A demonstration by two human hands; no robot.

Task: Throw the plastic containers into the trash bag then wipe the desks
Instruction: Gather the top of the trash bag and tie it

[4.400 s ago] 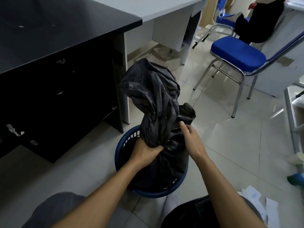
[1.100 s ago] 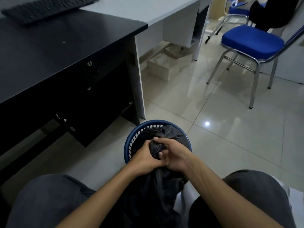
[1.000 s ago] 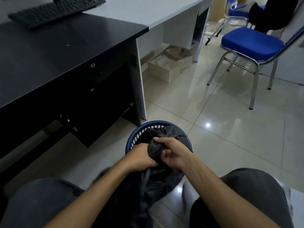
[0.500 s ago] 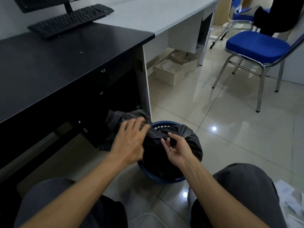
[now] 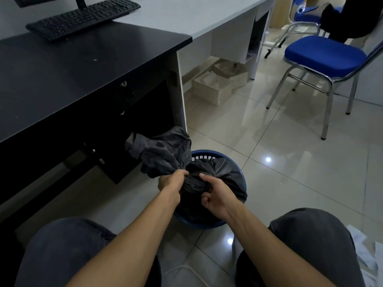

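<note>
A black trash bag (image 5: 219, 172) sits in a round blue basket (image 5: 209, 155) on the tiled floor between my knees. My left hand (image 5: 171, 182) is clenched around the bag's twisted neck, and the loose top of the bag fans up and to the left above it. My right hand (image 5: 215, 197) grips the bunched plastic just right of the neck. The bag hides its contents; no plastic containers show. The black desk (image 5: 83, 69) stands to the left and a light grey desk (image 5: 186, 15) behind it.
A black keyboard (image 5: 83, 17) lies on the desks at the back left. Cardboard boxes (image 5: 219, 83) sit on the floor under the grey desk. A blue chair with chrome legs (image 5: 323, 56) stands at the right. Papers (image 5: 364, 255) lie at the lower right.
Half a second ago both hands were open above the bag. Now they have closed on its gathered neck, and the loose top stands up to the left.
</note>
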